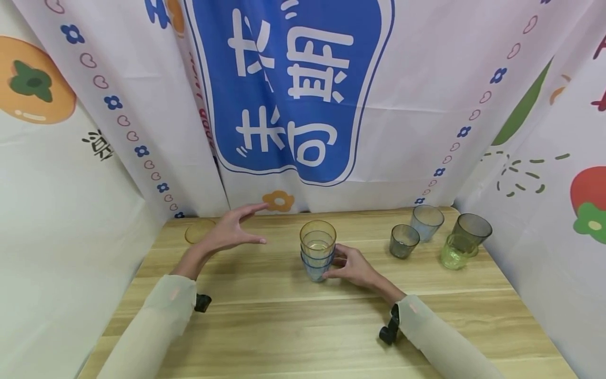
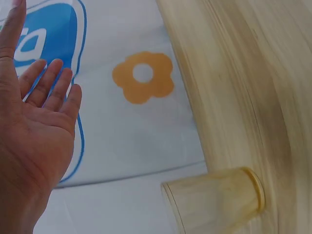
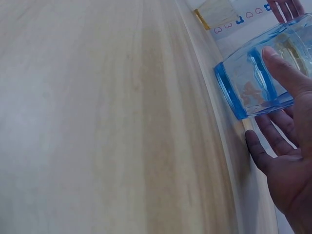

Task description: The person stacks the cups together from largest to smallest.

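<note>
Gripping stacked cups [image 1: 317,255] (whole only in head view): right hand [image 1: 356,268]; left hand [image 1: 228,231] free

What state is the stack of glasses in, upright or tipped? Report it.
Upright: the stack has its amber glass mouth-up on top, blue base lowest.

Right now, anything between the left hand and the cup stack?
No, that stretch is bare. In the head view, only wooden tabletop shows between the left hand and the cup stack.
</note>
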Available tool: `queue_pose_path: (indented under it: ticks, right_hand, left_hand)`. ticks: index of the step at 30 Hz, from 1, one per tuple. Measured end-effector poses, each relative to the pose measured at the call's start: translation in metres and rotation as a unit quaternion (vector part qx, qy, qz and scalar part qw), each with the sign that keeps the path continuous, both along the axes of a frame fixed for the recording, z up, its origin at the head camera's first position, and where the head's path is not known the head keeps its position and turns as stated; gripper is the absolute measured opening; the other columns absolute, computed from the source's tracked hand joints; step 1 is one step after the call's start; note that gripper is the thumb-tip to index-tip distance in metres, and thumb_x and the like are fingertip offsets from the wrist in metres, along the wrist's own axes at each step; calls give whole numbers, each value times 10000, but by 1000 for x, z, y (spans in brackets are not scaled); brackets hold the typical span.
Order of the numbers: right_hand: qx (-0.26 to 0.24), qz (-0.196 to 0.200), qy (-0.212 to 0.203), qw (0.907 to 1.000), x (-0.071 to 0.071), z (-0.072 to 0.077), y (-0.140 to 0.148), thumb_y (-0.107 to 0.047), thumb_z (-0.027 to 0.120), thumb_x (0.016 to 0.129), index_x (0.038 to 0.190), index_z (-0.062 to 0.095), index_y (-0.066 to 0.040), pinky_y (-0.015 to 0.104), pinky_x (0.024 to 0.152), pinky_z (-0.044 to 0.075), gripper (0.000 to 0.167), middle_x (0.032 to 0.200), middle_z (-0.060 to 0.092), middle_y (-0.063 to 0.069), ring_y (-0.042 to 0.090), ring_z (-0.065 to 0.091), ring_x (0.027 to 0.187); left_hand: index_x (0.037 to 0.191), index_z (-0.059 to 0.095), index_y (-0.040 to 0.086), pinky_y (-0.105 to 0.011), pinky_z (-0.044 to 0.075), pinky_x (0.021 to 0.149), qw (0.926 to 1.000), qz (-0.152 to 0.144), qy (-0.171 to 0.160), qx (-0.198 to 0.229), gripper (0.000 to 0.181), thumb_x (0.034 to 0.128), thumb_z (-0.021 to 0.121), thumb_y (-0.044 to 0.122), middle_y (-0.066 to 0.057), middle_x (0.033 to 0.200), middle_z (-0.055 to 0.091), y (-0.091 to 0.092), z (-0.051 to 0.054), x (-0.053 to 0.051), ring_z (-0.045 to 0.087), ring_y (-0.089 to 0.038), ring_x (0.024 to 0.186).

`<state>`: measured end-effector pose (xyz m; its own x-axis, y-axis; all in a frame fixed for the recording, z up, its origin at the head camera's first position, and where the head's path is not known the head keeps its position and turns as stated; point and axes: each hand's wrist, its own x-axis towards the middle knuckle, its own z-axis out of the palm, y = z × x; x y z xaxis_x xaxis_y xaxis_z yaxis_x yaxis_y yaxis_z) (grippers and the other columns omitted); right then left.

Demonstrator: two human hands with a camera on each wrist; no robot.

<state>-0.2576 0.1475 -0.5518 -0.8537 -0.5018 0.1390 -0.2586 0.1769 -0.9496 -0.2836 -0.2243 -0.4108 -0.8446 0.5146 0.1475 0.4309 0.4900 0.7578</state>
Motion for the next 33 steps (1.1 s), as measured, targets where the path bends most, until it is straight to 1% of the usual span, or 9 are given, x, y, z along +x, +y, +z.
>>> queue_pose_path:
  ticks: [5,8,14,18,22,29,33]
  right_hand:
    - [-17,3,-17,10000,0,0,0,-115,930,815,1516,533,-16,424,1081,570,812,1409,655,184,371,666,1257]
    - [-17,10,-10,10000,1,-1,0,-114,924,823,1517,527,-7,436,1085,567,807,1413,650,196,381,662,1260]
    - [27,-33,-36,10000,1,0,0,-113,927,818,1515,530,-11,433,1088,565,809,1413,654,184,370,665,1258]
    - [39,-46,-34,10000,1,0,0,-109,927,817,1516,528,-9,434,1093,561,811,1415,654,182,368,664,1258]
    - [42,-50,-54,10000,1,0,-1,-105,921,824,1520,521,-5,438,1099,557,810,1422,649,186,369,660,1264]
    - [35,-59,-72,10000,3,1,-3,-101,914,833,1516,522,1,452,1103,554,794,1416,650,194,373,658,1265]
    - [17,-81,-82,9999,3,2,-2,-85,916,825,1505,533,5,466,1100,556,785,1404,655,198,380,660,1257]
  left_hand:
    - [1593,478,123,-520,293,1299,10000,89,1,-31,935,810,951,317,-93,1658,440,-13,-5,-4,360,-325,1555]
    - [1600,459,99,-530,278,1304,9999,104,-14,34,927,828,940,276,-98,1664,431,-21,-8,-6,348,-330,1561]
    - [1608,444,91,-546,282,1298,9996,268,74,-8,907,850,921,236,-106,1663,432,-33,-12,-7,355,-337,1556]
    - [1610,443,95,-550,295,1291,9990,435,126,-68,924,842,928,269,-114,1664,429,-41,-14,-8,362,-350,1550]
    - [1618,439,136,-541,304,1290,9972,697,131,-233,959,829,932,366,-92,1674,415,-52,-15,-7,351,-341,1557]
    - [1624,427,117,-609,315,1264,9935,1032,245,-400,986,822,934,383,-161,1673,399,-71,-19,-8,343,-418,1543]
    - [1636,412,138,-615,320,1260,9905,1236,193,-573,995,831,918,428,-170,1681,381,-79,-21,-10,330,-430,1547]
